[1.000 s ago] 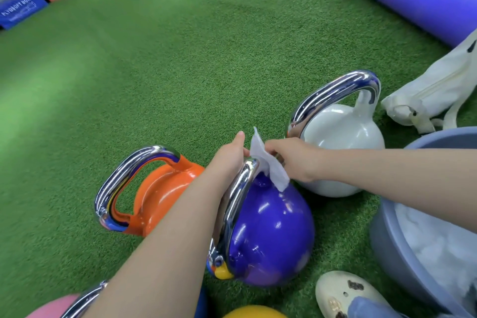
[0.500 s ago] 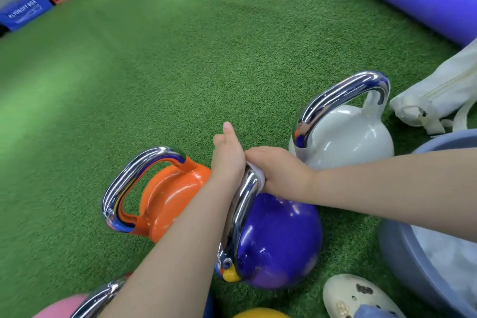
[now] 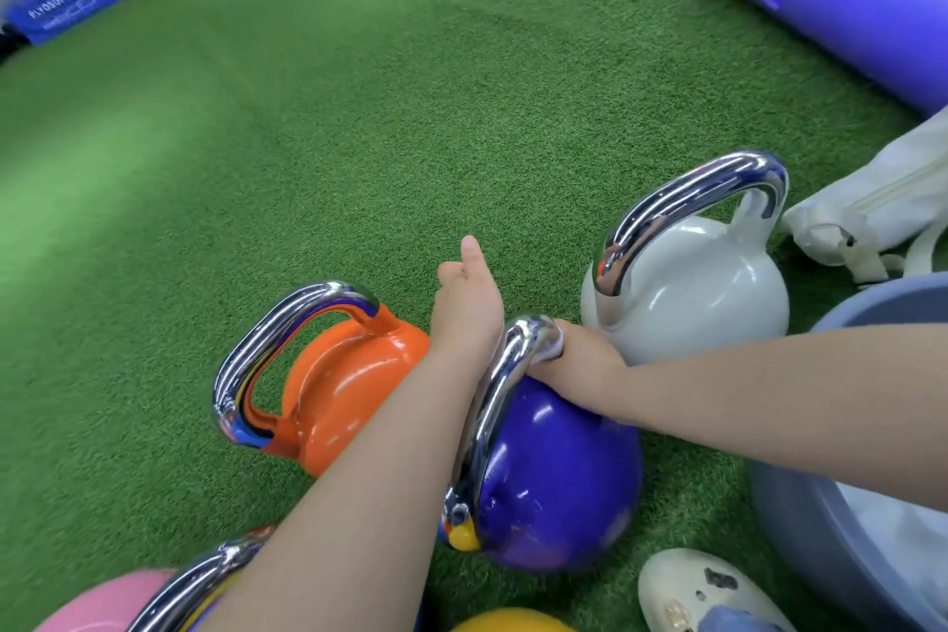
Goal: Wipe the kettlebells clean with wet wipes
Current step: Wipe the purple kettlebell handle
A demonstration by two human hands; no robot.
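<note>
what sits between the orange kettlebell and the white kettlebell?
Head view: the purple kettlebell with chrome handle, left hand beside it, right hand pressing a white wet wipe onto the handle.

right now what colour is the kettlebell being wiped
Purple, with a chrome handle; the head view shows it.

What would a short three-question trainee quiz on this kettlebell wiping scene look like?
1. True or false: the right hand presses a wipe on the purple kettlebell handle.
2. Which kettlebell stands nearest the tub: A orange, B white, C pink?
3. Fill in: the left hand lies beside the purple kettlebell's ____.

Key: 1 true; 2 B; 3 handle.
</note>
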